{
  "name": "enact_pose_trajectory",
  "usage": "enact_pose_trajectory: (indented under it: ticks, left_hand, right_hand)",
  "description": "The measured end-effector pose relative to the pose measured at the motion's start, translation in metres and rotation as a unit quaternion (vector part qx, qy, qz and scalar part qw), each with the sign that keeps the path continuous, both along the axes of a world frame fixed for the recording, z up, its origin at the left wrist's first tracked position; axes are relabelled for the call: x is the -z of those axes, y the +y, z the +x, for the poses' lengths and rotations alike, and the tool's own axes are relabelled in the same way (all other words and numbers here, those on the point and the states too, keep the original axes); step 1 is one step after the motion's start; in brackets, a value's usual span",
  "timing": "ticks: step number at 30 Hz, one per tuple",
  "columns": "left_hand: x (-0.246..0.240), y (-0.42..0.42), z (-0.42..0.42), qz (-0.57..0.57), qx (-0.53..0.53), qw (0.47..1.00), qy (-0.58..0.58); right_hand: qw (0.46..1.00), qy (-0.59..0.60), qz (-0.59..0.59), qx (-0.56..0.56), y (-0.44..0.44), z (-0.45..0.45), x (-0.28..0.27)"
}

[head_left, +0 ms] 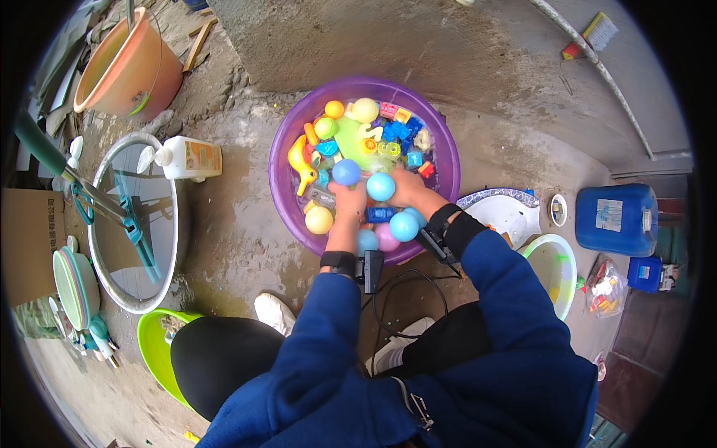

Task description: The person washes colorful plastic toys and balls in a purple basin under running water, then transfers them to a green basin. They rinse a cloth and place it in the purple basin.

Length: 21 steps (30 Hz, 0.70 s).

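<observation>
A round purple plastic tub (283, 210) on the wet ground holds water and many floating plastic toys. My left hand (350, 203) is in it at the middle left, its fingers hidden beside a violet-blue ball (346, 172). Close by on the right, my right hand (404, 186) reaches in behind a light blue ball (381, 186); its fingertips are partly under splashing water. Whether either hand grips something cannot be seen. A yellow duck-like toy (302, 165) floats at the left, a flat green piece (352, 140) above the hands, and blue blocks (396, 130) at the upper right. Between my wrists lies a blue toy block (380, 214).
Left of the tub stand a metal basin of water (175, 224), a white bottle (196, 158) and an orange bucket (129, 73). A white enamel basin (498, 210), a pale bucket (571, 280) and a blue canister (613, 246) are at the right. Black cables (411, 273) hang near my wrists.
</observation>
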<state>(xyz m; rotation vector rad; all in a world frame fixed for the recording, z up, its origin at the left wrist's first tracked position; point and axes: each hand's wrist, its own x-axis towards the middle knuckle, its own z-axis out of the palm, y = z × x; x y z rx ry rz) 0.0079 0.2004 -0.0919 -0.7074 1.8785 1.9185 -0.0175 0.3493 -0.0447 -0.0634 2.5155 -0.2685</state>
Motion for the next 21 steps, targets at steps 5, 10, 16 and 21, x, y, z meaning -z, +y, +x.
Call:
enact_pose_trajectory:
  ticks: [5, 10, 16, 21]
  left_hand:
    - [-0.023, 0.001, -0.002, 0.283, -0.163, 0.944, -0.041]
    - [-0.046, -0.002, -0.005, 0.325, -0.182, 0.926, 0.056]
    - [-0.065, -0.012, -0.008, 0.253, -0.238, 0.938, -0.016]
    - [-0.095, 0.007, 0.001, 0.373, -0.330, 0.867, 0.030]
  right_hand:
    - [0.992, 0.126, 0.007, -0.016, 0.011, -0.007, -0.064]
    - [0.964, 0.222, 0.099, -0.105, 0.020, 0.001, -0.163]
    - [0.934, 0.325, 0.078, -0.122, 0.033, 0.032, -0.255]
    - [0.919, 0.285, 0.224, -0.153, 0.042, 0.045, -0.208]
